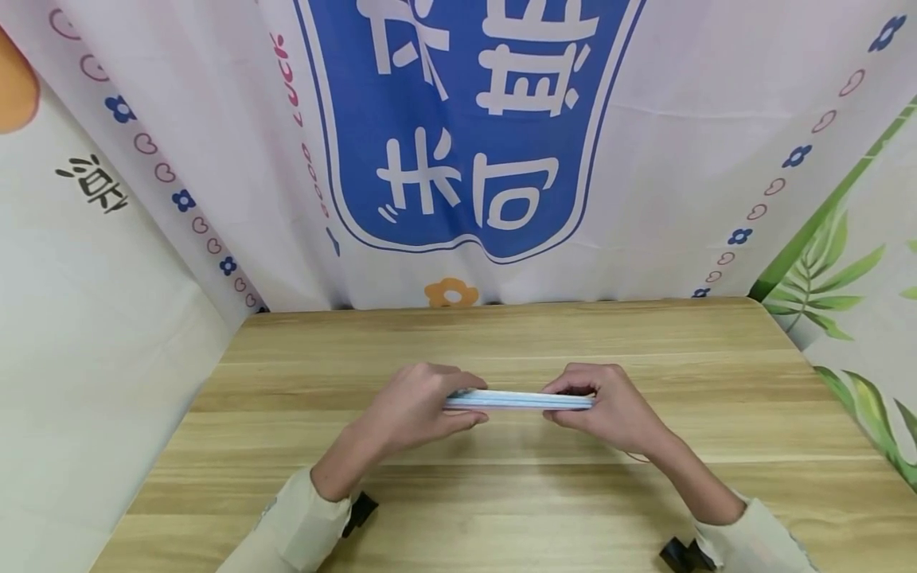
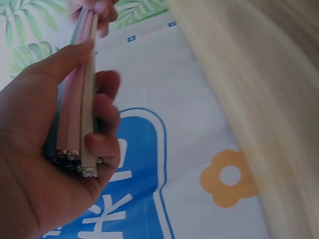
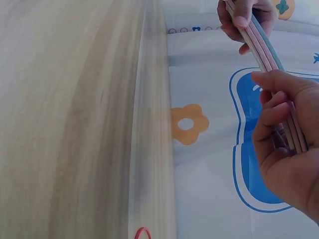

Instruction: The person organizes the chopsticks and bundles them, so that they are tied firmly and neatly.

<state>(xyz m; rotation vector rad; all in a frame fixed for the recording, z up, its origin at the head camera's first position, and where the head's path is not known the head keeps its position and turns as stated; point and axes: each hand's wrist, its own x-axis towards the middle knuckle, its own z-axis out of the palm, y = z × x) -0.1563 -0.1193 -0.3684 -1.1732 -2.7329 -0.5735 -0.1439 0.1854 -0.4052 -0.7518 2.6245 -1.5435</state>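
A bundle of thin, long pastel sticks is held level above the wooden table between both hands. My left hand grips its left end, thumb on one side and fingers curled round the other. At the other end my right hand holds it between thumb and curled fingers. In the left wrist view the sticks show pink, cream and dark green, with silvery, crimped-looking tips gathered near the palm. The bundle looks slightly bowed in the right wrist view. Part of the sticks is hidden behind the fingers.
The wooden table spreads under both hands. A thin red loop lies on it, mostly covered by the right forearm in the head view. Behind the table's far edge hangs a white curtain with a blue printed panel. Black wrist mounts sit by the sleeves.
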